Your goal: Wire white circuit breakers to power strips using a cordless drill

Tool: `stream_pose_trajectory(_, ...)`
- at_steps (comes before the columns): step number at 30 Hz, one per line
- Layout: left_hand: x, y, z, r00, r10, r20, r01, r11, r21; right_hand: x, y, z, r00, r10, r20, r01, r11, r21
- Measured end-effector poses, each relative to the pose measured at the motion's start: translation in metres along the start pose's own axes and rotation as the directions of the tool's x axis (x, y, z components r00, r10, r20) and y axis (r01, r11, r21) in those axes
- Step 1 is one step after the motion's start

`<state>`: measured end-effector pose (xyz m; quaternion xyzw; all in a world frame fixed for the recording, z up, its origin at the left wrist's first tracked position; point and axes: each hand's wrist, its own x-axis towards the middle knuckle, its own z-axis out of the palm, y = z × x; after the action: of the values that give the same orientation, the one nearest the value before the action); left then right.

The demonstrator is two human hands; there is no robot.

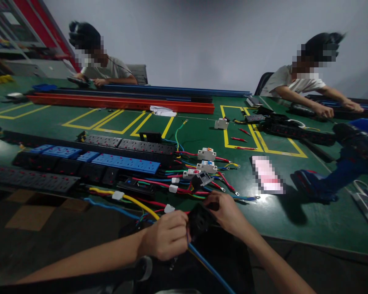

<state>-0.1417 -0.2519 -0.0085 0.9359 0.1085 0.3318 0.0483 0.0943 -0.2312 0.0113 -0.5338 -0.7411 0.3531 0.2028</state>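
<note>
Close to my body, below the table's near edge, both hands meet on a small black plug-like part (pixel 200 218). My left hand (pixel 167 234) is closed in a fist at its left side, pinching wires; a blue wire (pixel 208 265) runs down from it. My right hand (pixel 225 210) wraps its fingers over the top and right of the black part. Just beyond lies a tangle of red, blue, yellow and green wires (pixel 184 185) with white breakers (pixel 207 154).
Long black power strips with blue socket modules (pixel 125 163) lie on the green table (pixel 294 212) at left. A blue power drill (pixel 334 171) rests at right. Red and blue rails (pixel 122 103) run across the back. Two other people work at the far side.
</note>
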Motion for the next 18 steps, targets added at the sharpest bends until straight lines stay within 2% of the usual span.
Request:
stream_pose_trajectory(2, 0.006, -0.003, -0.003, 0.98, -0.145, -0.14, 0.155, 0.986, 0.065, -0.002, 0.002, 0.004, 1.0, -0.004, -0.024, 0.003, 1.0, -0.008)
stream_pose_trajectory(4, 0.013, -0.007, -0.006, 0.916, -0.29, -0.276, 0.325, 0.941, 0.091, -0.004, 0.002, 0.006, 0.999, -0.017, -0.042, 0.016, 1.0, -0.007)
stream_pose_trajectory(6, 0.019, -0.01, -0.008, 0.858, -0.399, -0.323, 0.439, 0.896, 0.059, -0.006, 0.001, 0.008, 0.998, -0.031, -0.051, 0.031, 1.0, -0.005)
stream_pose_trajectory(9, 0.021, -0.008, -0.01, 0.797, -0.483, -0.362, 0.508, 0.861, -0.03, -0.008, -0.002, 0.008, 0.997, -0.032, -0.065, 0.032, 0.999, -0.005)
stream_pose_trajectory(12, 0.02, -0.006, -0.01, 0.723, -0.509, -0.467, 0.523, 0.845, -0.113, -0.01, -0.004, 0.009, 0.996, -0.052, -0.077, 0.052, 0.999, 0.004)
stream_pose_trajectory(15, 0.02, -0.007, -0.012, 0.593, -0.563, -0.576, 0.586, 0.792, -0.171, -0.014, -0.005, 0.011, 0.991, -0.082, -0.105, 0.082, 0.997, -0.001)
stream_pose_trajectory(18, 0.02, -0.012, -0.017, 0.473, -0.571, -0.672, 0.659, 0.735, -0.161, -0.017, -0.004, 0.015, 0.987, -0.089, -0.132, 0.087, 0.996, -0.017)
